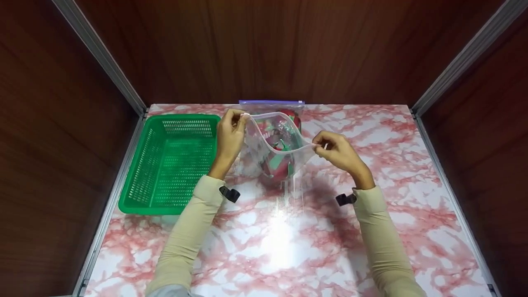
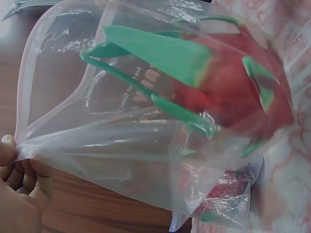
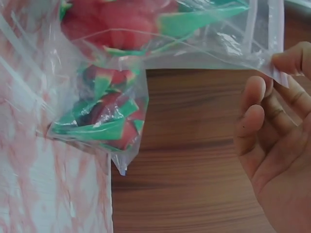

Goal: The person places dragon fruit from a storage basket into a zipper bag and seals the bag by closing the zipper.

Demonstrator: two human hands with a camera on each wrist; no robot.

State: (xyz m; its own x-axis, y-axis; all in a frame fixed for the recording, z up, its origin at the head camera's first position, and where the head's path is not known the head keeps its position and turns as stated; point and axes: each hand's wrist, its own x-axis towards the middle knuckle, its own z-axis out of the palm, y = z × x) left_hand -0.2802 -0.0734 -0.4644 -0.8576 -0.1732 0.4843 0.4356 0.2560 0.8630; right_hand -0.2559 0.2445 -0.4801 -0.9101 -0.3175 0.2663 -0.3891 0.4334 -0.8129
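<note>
A clear zip bag (image 1: 255, 153) hangs with its mouth spread between the two hands. My left hand (image 1: 231, 134) pinches one top corner, beside the zip slider; my right hand (image 1: 340, 152) pinches the opposite corner between thumb and finger. Inside, low in the bag, is a red dragon fruit (image 2: 228, 82) with long green scales, its tips pointing towards the mouth. Behind it at the table's far edge lies a second zip bag (image 3: 141, 104) with a purple strip, holding more dragon fruit (image 3: 109, 109); the held bag partly hides it in the head view.
A green perforated plastic basket (image 1: 181, 165) stands on the left, close to my left forearm. The table (image 1: 412, 239) has a red and white marbled top. Dark wooden panels (image 1: 288, 49) with metal edge strips enclose it at the back and on both sides.
</note>
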